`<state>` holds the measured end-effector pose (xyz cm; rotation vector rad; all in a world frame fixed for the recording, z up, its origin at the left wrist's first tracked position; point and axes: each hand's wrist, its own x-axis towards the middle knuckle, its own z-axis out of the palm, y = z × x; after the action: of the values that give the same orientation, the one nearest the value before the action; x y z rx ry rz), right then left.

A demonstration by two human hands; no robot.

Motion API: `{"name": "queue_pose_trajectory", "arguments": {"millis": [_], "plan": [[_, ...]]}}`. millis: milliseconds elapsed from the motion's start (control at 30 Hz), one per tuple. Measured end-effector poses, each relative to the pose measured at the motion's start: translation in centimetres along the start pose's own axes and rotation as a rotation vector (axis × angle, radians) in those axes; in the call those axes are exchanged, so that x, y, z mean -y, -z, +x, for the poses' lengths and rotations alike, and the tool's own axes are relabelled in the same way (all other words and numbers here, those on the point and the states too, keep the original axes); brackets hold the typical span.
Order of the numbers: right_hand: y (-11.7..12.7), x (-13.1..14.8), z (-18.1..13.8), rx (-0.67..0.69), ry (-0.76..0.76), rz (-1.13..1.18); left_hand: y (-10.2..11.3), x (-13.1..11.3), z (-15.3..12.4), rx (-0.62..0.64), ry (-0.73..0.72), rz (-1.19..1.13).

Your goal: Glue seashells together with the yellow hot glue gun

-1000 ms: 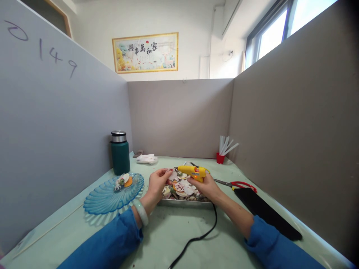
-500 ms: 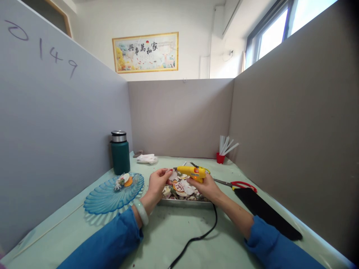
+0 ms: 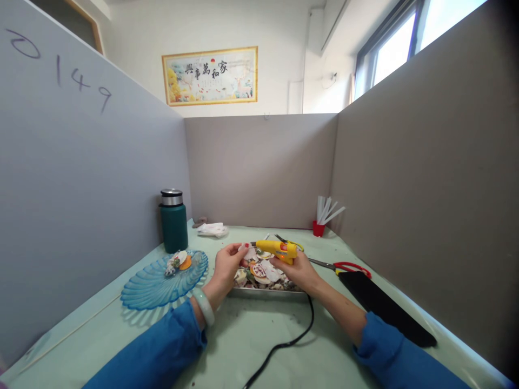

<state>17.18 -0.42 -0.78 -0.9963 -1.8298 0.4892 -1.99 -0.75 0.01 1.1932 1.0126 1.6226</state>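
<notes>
My right hand (image 3: 299, 267) is wrapped round a yellow hot glue gun (image 3: 277, 249), its nozzle pointing left and a small orange light showing on its body. The nozzle tip is close to the fingers of my left hand (image 3: 228, 265), which pinch a pale, whitish shell (image 3: 248, 253). Whether the nozzle touches that shell I cannot tell. Below both hands stands a metal tray (image 3: 265, 293) full of shells. On the left a blue scalloped glass plate (image 3: 148, 286) bears a small cluster of shells (image 3: 177, 263), one of them orange.
A green bottle (image 3: 174, 224) stands behind the plate. Red-handled scissors (image 3: 352, 267) and a black flat strip (image 3: 387, 308) lie at right. Glue sticks (image 3: 326, 209) stand in a red cup (image 3: 318, 229) at the back. A black cord (image 3: 279, 348) curves towards me. White tissues (image 3: 213, 230) lie behind.
My left fingers and the pale shell have shifted very slightly by the nozzle. The glue gun and my right hand hold nearly the same position.
</notes>
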Motion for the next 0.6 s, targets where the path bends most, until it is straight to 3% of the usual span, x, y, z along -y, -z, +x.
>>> {"name": "queue_pose_trajectory", "arguments": {"millis": [600], "plan": [[0.04,0.86,-0.20,0.033,0.007,0.029,0.04,0.24,-0.08,0.120,-0.016,0.074]]}}
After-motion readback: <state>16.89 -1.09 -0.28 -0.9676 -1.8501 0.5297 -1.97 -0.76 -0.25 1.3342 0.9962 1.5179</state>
